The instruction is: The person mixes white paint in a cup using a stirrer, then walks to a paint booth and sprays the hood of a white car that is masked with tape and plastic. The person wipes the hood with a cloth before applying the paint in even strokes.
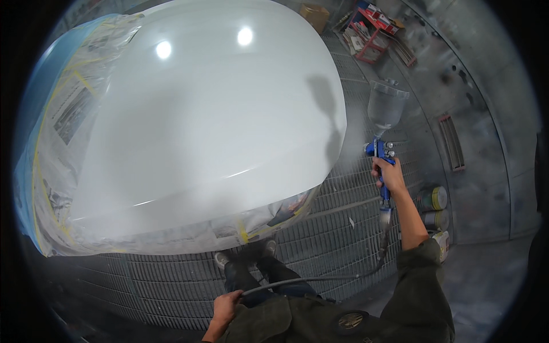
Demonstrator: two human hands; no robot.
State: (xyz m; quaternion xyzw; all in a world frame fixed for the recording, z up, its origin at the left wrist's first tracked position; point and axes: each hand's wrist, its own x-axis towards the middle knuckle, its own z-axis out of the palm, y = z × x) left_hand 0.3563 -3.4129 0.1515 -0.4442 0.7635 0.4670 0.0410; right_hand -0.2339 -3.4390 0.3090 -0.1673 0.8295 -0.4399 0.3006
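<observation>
My right hand [391, 174] is wrapped round the grip of a blue spray gun [378, 148]. A translucent paint cup [389, 106] sits upright on top of the gun. From the bottom of the grip a grey air hose [320, 279] runs down and across in front of my legs. My left hand [226, 306] is closed on that hose near my waist. To the left of the gun lies a large, glossy white car panel [211, 126], which looks like a hood. The gun is beside the panel's right edge, apart from it, and its shadow falls on the surface.
Masking paper and film [63, 148] with yellow tape border the panel. Beneath is a slatted metal grate floor [171, 286]. Paint cans [436, 199] stand by the right wall. A red rack [372, 34] and a cardboard box [314, 16] are at the back.
</observation>
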